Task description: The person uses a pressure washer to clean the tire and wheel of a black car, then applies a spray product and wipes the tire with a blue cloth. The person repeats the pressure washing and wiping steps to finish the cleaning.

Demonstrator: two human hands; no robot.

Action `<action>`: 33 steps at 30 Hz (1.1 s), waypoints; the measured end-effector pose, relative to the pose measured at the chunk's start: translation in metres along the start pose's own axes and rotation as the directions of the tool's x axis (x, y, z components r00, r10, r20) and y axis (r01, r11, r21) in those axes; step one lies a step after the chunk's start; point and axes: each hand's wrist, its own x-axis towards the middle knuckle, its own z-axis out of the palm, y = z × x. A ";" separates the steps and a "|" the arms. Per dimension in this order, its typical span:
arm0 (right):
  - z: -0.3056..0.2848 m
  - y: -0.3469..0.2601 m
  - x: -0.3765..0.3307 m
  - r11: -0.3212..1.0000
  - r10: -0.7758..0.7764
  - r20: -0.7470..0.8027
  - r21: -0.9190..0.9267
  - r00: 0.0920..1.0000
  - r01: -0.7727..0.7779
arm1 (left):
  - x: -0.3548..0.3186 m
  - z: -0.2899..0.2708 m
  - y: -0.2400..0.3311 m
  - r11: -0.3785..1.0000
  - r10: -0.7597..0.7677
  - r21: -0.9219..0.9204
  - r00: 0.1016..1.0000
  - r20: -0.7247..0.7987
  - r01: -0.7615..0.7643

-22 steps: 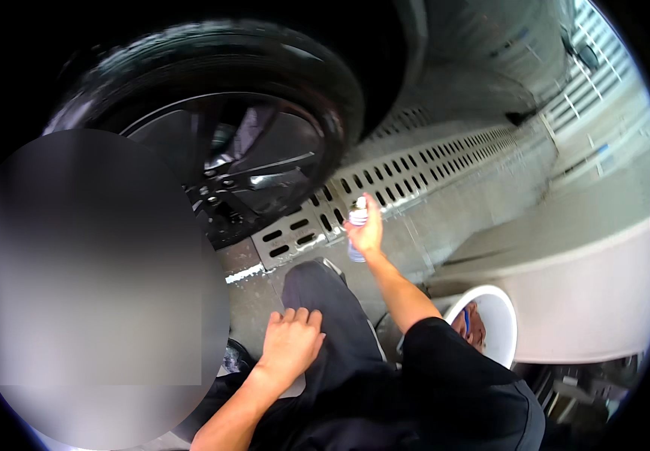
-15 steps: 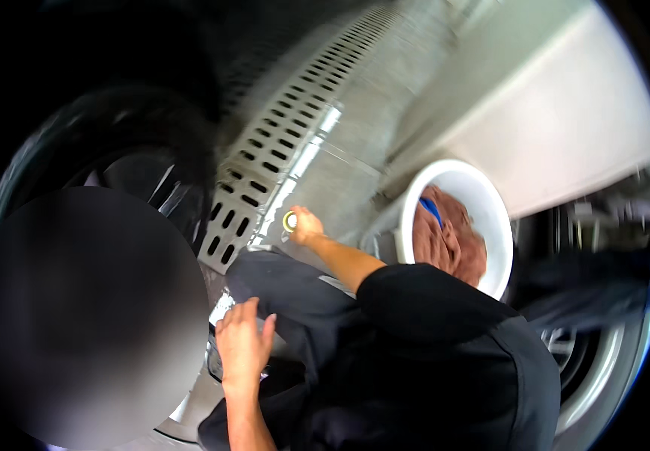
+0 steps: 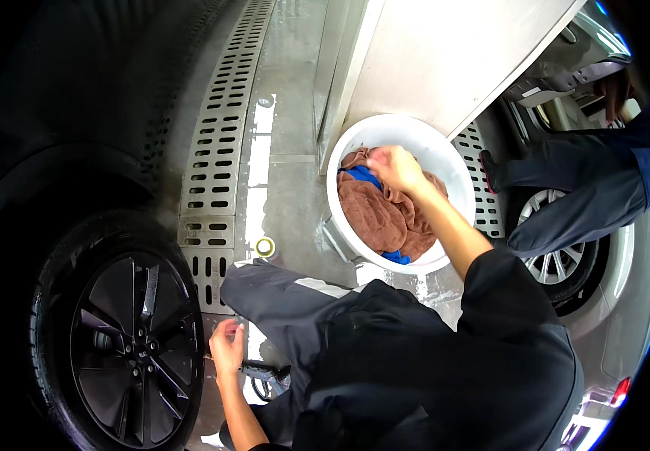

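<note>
On wet floor [image 3: 291, 180] near grating [image 3: 217, 161], a bucket [image 3: 451, 169] stands below the right hand [image 3: 396, 167], grip unclear; left hand [image 3: 226, 350] empty.

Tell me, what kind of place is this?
Probably a car-washing bay: there's a black car wheel, a long slotted drain in the floor, and a white bucket holding brown cloths.

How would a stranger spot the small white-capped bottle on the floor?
Find the large black car wheel at lower left, then the grey slotted drain grate beside it. Just right of that grate, near the camera wearer's grey-trousered knee, is the small white-capped bottle. Its yellow-green ring sets it apart from the larger white round tub.
</note>
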 end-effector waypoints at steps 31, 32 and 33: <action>0.005 -0.323 -0.157 0.179 -0.752 0.565 0.670 -0.339 0.721 | 0.008 -0.022 0.195 0.381 -0.099 -0.882 0.936 -0.337 -0.277; 0.007 -0.327 -0.150 0.144 -0.743 0.553 0.683 -0.378 0.716 | 0.016 -0.017 0.189 0.274 -0.153 -0.918 0.929 -0.338 -0.288; 0.009 -0.328 -0.133 0.110 -0.737 0.538 0.694 -0.410 0.712 | 0.025 -0.020 0.181 0.167 -0.209 -0.929 0.908 -0.362 -0.331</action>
